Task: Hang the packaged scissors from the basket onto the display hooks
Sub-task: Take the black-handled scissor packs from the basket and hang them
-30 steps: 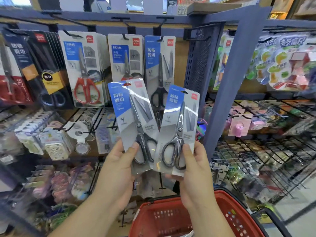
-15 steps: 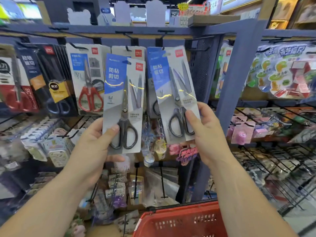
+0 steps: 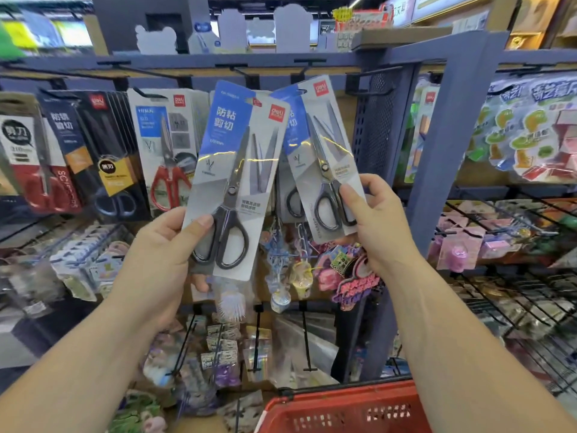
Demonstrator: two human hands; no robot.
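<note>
The red basket [image 3: 343, 410] sits nearest, at the bottom edge; what it holds cannot be seen. Above it, small hanging trinkets [image 3: 299, 270] crowd the lower pegs. The left hand [image 3: 162, 254] has thumb and fingers clamped on the handle end of one scissors pack [image 3: 237, 170], tilted right. The right hand [image 3: 374, 226] pinches a second scissors pack [image 3: 321, 151], tilted left — their top corners overlap. Behind both packs, the display hooks [image 3: 246, 73] jut from the blue rail, and left of them hang red-handled scissors [image 3: 168, 151] and darker packs [image 3: 106, 151].
</note>
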